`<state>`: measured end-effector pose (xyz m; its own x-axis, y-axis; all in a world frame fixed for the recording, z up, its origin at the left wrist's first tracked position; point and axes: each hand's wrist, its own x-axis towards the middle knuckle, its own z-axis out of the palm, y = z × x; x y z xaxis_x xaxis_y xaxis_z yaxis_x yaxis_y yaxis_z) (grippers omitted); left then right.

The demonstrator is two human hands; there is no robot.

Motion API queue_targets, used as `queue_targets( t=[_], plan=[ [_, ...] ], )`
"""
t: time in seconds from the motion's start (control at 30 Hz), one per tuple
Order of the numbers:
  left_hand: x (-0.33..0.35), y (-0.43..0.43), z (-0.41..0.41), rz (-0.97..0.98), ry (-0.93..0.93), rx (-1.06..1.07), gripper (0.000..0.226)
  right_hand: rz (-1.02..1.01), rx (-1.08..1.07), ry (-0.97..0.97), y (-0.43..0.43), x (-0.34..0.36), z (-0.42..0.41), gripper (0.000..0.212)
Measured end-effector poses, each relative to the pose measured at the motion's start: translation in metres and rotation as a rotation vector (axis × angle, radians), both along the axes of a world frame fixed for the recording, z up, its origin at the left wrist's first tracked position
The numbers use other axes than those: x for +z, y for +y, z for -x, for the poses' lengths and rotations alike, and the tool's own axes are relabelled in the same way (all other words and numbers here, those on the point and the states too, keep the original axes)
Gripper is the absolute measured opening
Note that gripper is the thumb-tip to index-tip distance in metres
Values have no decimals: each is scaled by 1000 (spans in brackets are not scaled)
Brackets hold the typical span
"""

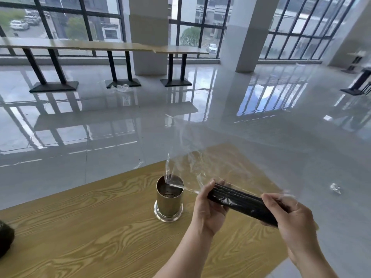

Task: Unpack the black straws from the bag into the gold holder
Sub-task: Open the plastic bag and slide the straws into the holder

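Note:
A bundle of black straws lies nearly level inside a clear plastic bag, held above the wooden table. My left hand grips the bundle's left end through the plastic. My right hand grips the right end. The loose upper part of the bag rises up and to the left, and a corner of it dips into the gold holder. The holder is a metal cylinder on a silver base, standing upright just left of my left hand, with a perforated bottom showing inside and no straws in it.
A dark object sits at the table's left edge. A crumpled bit of clear plastic lies on the glossy floor to the right. Long tables on black legs stand by the far windows, with more plastic under them.

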<state>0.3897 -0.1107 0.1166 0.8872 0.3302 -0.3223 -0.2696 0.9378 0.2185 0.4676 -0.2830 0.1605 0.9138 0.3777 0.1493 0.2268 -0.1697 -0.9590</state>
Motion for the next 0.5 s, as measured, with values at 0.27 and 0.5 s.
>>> queue_targets(
  t=[0.27, 0.5],
  plan=[
    [-3, 8, -12, 144, 53, 65, 18, 221, 48, -230, 26, 17, -7, 9],
    [-7, 11, -18, 228, 49, 136, 8, 344, 84, -363, 45, 32, -14, 10]
  ],
)
